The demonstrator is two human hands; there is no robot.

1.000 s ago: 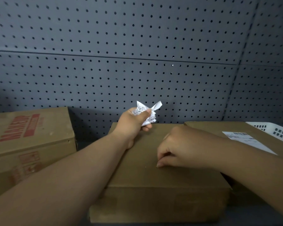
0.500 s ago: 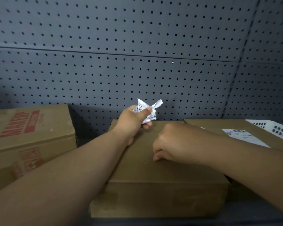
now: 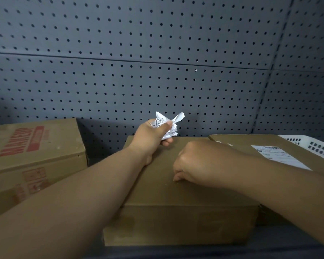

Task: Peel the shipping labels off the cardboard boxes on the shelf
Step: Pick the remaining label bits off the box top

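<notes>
My left hand [image 3: 151, 136] grips a crumpled white label [image 3: 168, 124] above the far edge of the middle cardboard box [image 3: 157, 195]. My right hand [image 3: 198, 163] rests on that box's bare top with its fingers curled under; I cannot see anything between them. To the right lies another flat box [image 3: 238, 144] with a white shipping label [image 3: 277, 156] stuck on top. A taller box with red print [image 3: 36, 144] stands at the left.
A grey pegboard wall [image 3: 157, 81] closes off the back of the shelf. A white slotted plastic basket [image 3: 312, 144] sits at the far right behind the labelled box. A dark gap separates the left and middle boxes.
My right hand has slid a little to the left along the middle box's top. My left hand still holds the crumpled label in the same place.
</notes>
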